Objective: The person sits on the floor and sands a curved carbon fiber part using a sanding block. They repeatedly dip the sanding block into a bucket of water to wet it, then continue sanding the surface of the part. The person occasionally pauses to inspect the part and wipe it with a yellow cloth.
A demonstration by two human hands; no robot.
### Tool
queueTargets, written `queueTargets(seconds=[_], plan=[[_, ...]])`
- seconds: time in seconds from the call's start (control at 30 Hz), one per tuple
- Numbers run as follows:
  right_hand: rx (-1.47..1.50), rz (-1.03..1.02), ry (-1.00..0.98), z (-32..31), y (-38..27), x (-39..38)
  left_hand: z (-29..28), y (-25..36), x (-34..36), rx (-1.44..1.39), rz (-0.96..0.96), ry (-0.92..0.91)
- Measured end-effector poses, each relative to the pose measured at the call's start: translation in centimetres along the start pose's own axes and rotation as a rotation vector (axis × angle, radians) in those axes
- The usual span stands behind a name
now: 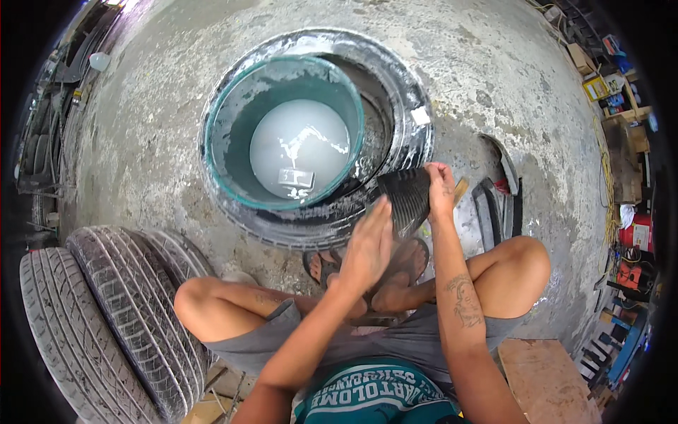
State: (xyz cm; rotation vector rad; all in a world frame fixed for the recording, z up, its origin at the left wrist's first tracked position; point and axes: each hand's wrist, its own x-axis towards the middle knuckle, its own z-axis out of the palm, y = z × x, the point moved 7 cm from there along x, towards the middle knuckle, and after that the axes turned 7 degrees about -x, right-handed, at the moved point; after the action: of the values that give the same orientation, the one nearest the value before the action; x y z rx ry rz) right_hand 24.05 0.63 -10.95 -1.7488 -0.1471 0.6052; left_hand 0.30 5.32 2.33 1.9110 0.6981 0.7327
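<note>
A black ribbed rubber piece (408,200) is held up in front of my knees, over the near right edge of a tire lying flat. My right hand (441,187) pinches its upper right corner between thumb and fingers. Close against its left side is my left hand (369,247), fingers straight and together, slightly blurred; whether it touches the rubber I cannot tell. Inside the wet, whitish-smeared tire (412,88) stands a green tub (236,120). Cloudy whitish water (300,138) covers the tub's bottom, with a small pale block (296,177) at the near side.
A small white square (420,115) lies on the tire's right side. Curved black rubber strips (487,212) rest on the concrete floor to the right. Several upright tires (131,311) stand at my left. A wooden board (544,374) is at lower right; cluttered shelves (625,141) line the right edge.
</note>
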Motion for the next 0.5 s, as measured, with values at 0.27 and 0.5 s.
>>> queueTargets(seconds=[0.27,0.5], plan=[[-0.038,0.005,0.017,0.7,-1.7,-1.2,0.2,-0.4,0.3,0.021,-0.040,0.037],[-0.002,-0.001,-0.022,1.2,-0.2,-0.6,-0.4,-1.8,3.0,0.003,0.040,0.073]])
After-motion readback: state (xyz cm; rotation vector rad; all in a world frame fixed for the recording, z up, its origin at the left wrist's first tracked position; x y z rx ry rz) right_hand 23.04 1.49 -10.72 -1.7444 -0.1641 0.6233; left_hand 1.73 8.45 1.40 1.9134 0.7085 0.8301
